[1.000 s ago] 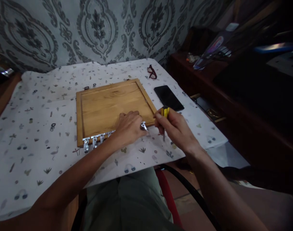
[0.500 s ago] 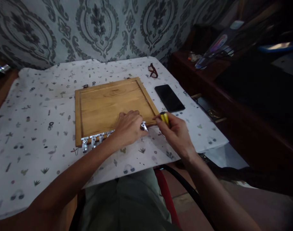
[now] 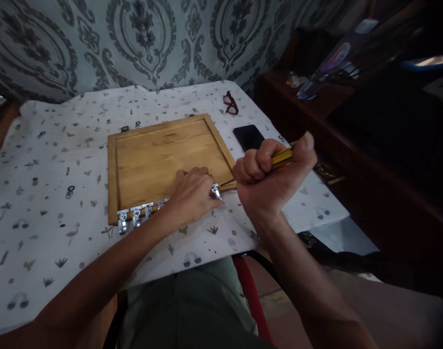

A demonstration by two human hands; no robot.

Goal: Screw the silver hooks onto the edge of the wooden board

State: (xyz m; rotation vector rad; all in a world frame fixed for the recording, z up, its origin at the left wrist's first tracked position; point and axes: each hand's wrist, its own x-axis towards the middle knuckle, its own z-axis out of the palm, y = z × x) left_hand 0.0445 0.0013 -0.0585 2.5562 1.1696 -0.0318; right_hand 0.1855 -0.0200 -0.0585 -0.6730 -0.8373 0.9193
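A framed wooden panel [image 3: 163,160] lies on the patterned tablecloth, with several silver metal hinges [image 3: 136,215] along its near edge. My left hand [image 3: 194,194] rests on that edge, fingers curled round a hinge [image 3: 216,192] near the right corner. My right hand [image 3: 270,174] is closed round the yellow and black handle of a screwdriver [image 3: 281,157], palm turned up. The screwdriver's thin shaft points left toward the hinge by my left hand; whether the tip touches it is unclear.
A black phone [image 3: 247,136] lies right of the panel, partly behind my right hand. Red-framed glasses [image 3: 230,103] lie beyond it. A dark red cabinet [image 3: 279,102] with a clear bottle [image 3: 326,63] stands at the right. A patterned curtain hangs behind the table.
My right hand has risen and turned over with the screwdriver, now covering part of the phone. My left hand remains on the hinge. The view has shifted slightly.
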